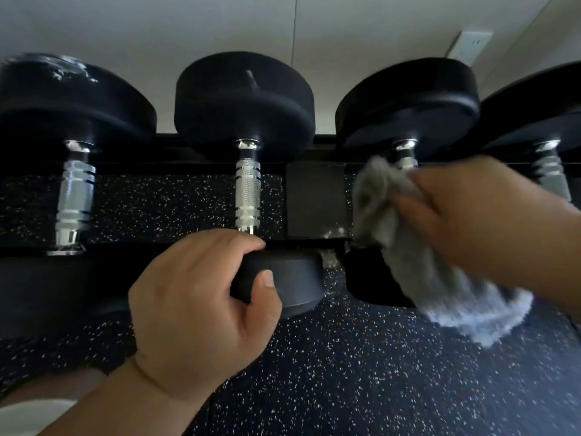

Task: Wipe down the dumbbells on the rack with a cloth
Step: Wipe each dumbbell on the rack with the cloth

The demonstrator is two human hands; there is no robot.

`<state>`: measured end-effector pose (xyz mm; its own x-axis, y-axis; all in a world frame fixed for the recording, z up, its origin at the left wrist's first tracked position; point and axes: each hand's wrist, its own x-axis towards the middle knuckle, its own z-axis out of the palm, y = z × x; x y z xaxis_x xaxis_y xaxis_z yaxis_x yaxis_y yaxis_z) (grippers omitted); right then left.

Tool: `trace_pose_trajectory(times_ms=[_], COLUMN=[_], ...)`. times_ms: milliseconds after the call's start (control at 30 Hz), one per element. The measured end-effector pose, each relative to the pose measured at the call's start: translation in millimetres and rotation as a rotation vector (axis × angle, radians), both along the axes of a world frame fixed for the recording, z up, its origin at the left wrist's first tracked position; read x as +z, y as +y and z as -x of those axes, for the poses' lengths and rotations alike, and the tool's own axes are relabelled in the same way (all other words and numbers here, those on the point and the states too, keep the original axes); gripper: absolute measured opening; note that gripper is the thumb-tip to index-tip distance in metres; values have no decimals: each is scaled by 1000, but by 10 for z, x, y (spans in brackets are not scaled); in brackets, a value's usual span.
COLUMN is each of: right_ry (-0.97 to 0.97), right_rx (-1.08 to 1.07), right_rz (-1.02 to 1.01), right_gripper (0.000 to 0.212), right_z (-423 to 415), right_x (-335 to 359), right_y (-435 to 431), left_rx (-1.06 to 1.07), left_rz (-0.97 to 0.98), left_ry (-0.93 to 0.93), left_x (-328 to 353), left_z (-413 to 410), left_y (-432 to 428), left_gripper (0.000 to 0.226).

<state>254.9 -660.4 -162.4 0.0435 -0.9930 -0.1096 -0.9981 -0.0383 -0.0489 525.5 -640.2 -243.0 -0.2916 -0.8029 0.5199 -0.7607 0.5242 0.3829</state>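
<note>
Four dumbbells with black heads and chrome handles lie across the rack [317, 201]. The left hand [195, 297] curls round the near head of the second dumbbell [247, 193], thumb on its front face. Just right of it, past a black rack crosspiece, the right hand [471, 215] clutches a bunched grey cloth [377, 202], blurred. The cloth lies over the third dumbbell [408, 105], hiding most of its handle, and a loose end hangs past its near head. The fourth dumbbell [548, 173], furthest right, is partly behind that hand. Left of the second lies the first dumbbell [75, 196], white scuffs on its far head. Speckled rubber floor [377, 372] shows beneath, and a pale wall [157, 20] with an outlet [470, 47] stands behind.
</note>
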Motion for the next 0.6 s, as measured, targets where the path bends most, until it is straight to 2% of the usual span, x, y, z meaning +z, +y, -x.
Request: trace_pose_trajectory(times_ms=[100, 167, 233, 267, 333, 400, 433, 500, 600], right_ry=[-8, 87, 299, 368, 443, 493, 494, 528, 497], right_rx=[93, 199, 286, 304, 342, 456, 513, 571, 562], right_rz=[-13, -274, -568, -605, -487, -303, -299, -429, -509], right_gripper=[50, 61, 80, 83, 78, 62, 53, 41, 44], right_z=[-85, -224, -282, -269, -214, -207, -223, -264, -272], right_x=[-69, -318, -565, -596, -493, -411, -407, -501, -721], right_y=[-565, -737, -774, -778, -787, -807, -825, -881, -1011], left_rx=[1, -2, -3, -4, -6, 2, 1, 0, -6], left_rz=[9, 20, 21, 19, 19, 32, 31, 38, 18], left_ry=[2, 2, 10, 18, 32, 39, 37, 33, 46], left_x=[12, 9, 9, 8, 3, 9, 4, 1, -11], left_z=[1, 1, -4, -11, -14, -3, -2, 6, -4], left_y=[-2, -4, 0, -2, -7, -11, -12, -12, -9], left_gripper=[39, 38, 37, 37, 37, 37, 38, 37, 36])
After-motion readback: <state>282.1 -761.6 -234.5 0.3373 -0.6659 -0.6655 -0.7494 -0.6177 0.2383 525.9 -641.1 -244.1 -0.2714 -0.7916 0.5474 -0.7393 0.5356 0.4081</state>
